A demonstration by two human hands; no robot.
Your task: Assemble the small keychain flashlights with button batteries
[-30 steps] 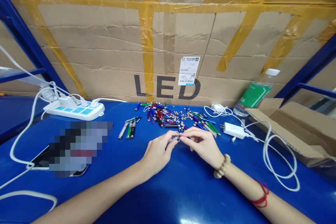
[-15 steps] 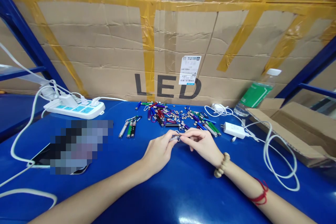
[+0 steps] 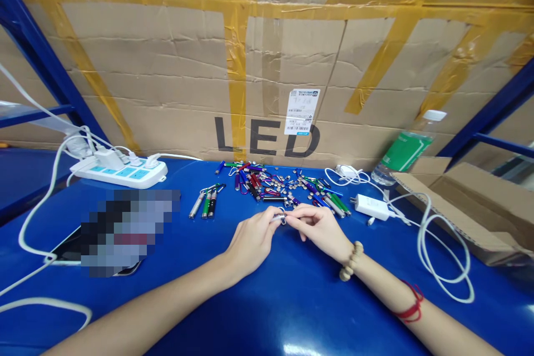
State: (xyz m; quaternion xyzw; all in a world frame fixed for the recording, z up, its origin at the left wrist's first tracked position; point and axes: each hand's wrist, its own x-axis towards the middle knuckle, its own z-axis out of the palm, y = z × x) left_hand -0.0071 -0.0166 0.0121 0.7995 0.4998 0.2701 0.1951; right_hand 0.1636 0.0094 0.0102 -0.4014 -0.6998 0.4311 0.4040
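My left hand and my right hand meet at the middle of the blue table, both pinched on a small silver keychain flashlight held between their fingertips. Just beyond them lies a scattered pile of small coloured flashlights with key rings and small round parts. Three finished-looking flashlights, silver, green and black, lie side by side to the left of the pile. A bead bracelet circles my right wrist, with a red cord further up the arm.
A white power strip with plugs and cables sits at the left. A pixelated object lies front left. A white charger with looping cable, a plastic bottle and an open cardboard box stand right. Taped cardboard marked LED forms the back.
Both hands stay on the small flashlight with only slight finger movement; the view has shifted a little.
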